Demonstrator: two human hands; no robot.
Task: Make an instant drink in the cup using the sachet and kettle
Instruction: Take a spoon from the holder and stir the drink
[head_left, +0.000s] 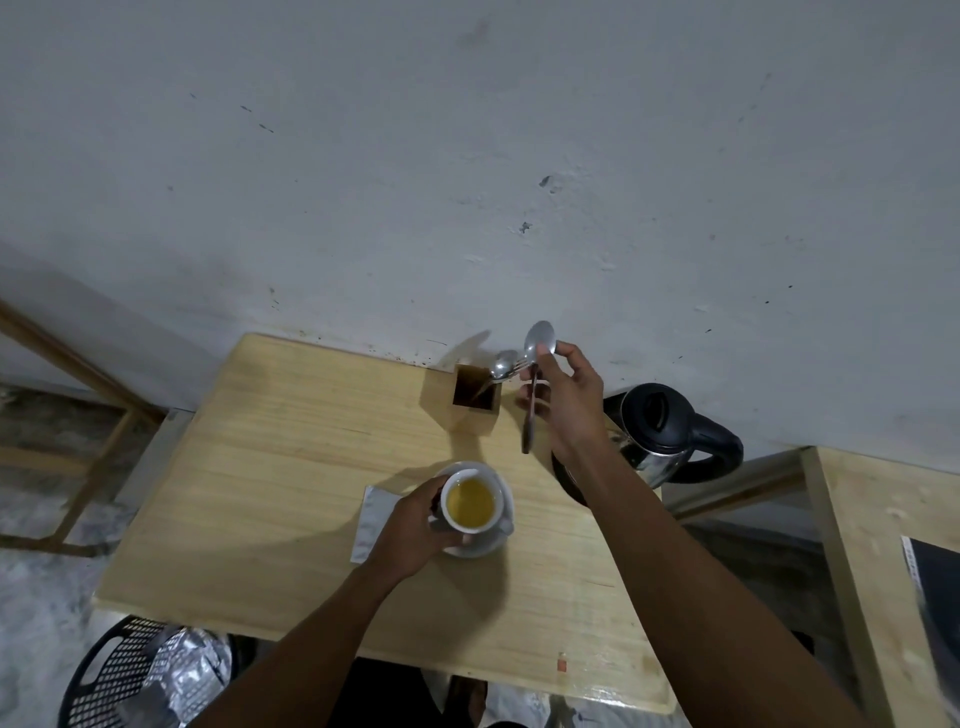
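Observation:
A white cup (470, 503) full of yellow liquid stands on a white saucer (493, 545) near the middle of the wooden table (291, 467). My left hand (413, 532) grips the cup's left side. A silvery sachet (373, 519) lies flat on the table, partly under that hand. My right hand (563, 400) holds a metal spoon (535, 374) in the air, bowl up, just right of the wooden cutlery holder (475, 397). The steel kettle (662, 428) with black lid and handle stands at the table's back right, behind my right forearm.
More cutlery sticks out of the holder. The table stands against a grey wall. A black perforated basket (130, 670) with crumpled silvery wrappers sits on the floor at the lower left. Another wooden surface (878, 519) is to the right.

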